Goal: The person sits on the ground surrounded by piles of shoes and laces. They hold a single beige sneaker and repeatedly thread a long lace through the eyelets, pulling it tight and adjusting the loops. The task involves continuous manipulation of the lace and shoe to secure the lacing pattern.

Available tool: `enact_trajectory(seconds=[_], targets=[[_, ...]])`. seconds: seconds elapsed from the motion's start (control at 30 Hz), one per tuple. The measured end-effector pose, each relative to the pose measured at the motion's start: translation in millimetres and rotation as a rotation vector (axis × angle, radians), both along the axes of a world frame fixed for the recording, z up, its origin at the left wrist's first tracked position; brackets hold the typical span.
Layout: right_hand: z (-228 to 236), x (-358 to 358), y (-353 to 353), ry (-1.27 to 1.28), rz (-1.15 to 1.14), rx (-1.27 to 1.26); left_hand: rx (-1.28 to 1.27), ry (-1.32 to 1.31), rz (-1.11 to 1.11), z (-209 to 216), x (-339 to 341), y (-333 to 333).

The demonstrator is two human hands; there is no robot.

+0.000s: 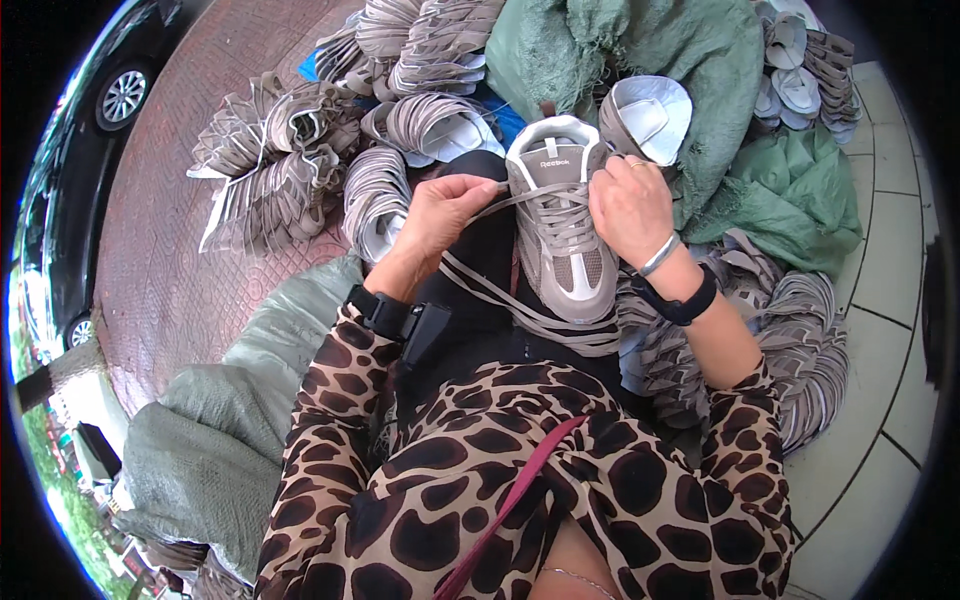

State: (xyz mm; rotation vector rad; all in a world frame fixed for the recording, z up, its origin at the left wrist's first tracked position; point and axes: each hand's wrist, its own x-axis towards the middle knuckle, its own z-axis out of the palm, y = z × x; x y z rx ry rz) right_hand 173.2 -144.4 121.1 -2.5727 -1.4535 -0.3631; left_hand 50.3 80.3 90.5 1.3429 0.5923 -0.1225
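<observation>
A grey-beige sneaker upper (575, 265) with white trim lies toe toward me over my black-clad lap. Grey laces cross its tongue in several rows. My left hand (450, 212), just left of the collar, pinches a flat grey shoelace (506, 203) that runs taut into the upper eyelets. On the other side, my right hand (632, 208) is closed at the eyelet edge of the sneaker; its fingertips are partly hidden, and whether a lace is also in them I cannot tell. A hank of loose grey laces (545, 325) drapes across my lap below the toe.
Nested stacks of similar uppers (290, 150) lie on the red paving at the left, with more stacks (780, 330) at my right. A green woven sack (690, 60) stands ahead, with a single upper (650, 115) against it. A grey-green sack (215, 420) lies at my left.
</observation>
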Motion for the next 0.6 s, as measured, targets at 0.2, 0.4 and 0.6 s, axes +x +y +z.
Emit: enact_trajectory(seconds=[0.2, 0.4, 0.6], targets=[[-3, 7, -1, 0.285, -0.131, 0.077, -0.026, -0.115, -0.051, -2, -2, -13], [-6, 4, -9, 0.371, -0.134, 0.083, 0.125, -0.144, -0.06, -15, -1, -15], [-7, 3, -8, 0.365, -0.129, 0.11, 0.564, -0.127, -0.09, -16, 4, -19]])
